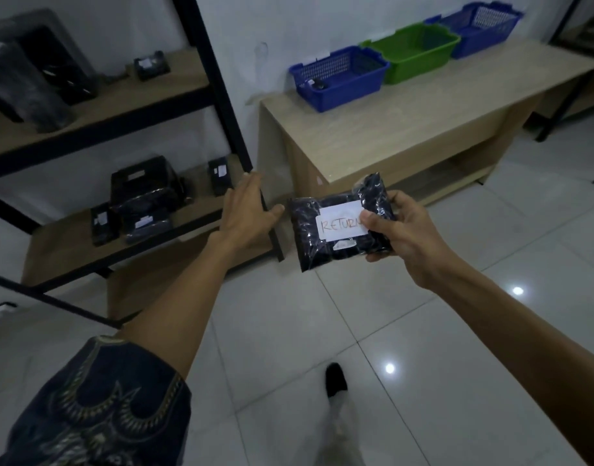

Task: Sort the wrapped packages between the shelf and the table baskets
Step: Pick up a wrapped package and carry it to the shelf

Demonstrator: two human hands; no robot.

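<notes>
**Head view.** The right hand [403, 227] grasps a black plastic-wrapped package [317, 250] near the centre of view; the thumb is curled over its white paper label [339, 225], handwritten "RETURN", and the fingers wrap behind the package's 3 o'clock edge; the package is held in the air above the white tiled floor [456, 331], apart from both shelf and table. The left hand [246, 210], just beside the package at its 9 o'clock, is released, fingers straight and holding nothing; it overlaps the black metal upright [218, 95], though contact cannot be told. At 10 o'clock stands the black-framed shelf with wooden boards [174, 82], bearing several black wrapped parcels [144, 193] on two levels. At 1 o'clock stands the light wooden table [440, 116]; on it, in a close row running towards 2 o'clock, are a near blue plastic basket [339, 79], a green plastic basket [416, 52] and a far blue plastic basket [480, 28]; a small dark item [317, 84] lies in the near blue plastic basket. At 6 o'clock, a black shoe [335, 378].
</notes>
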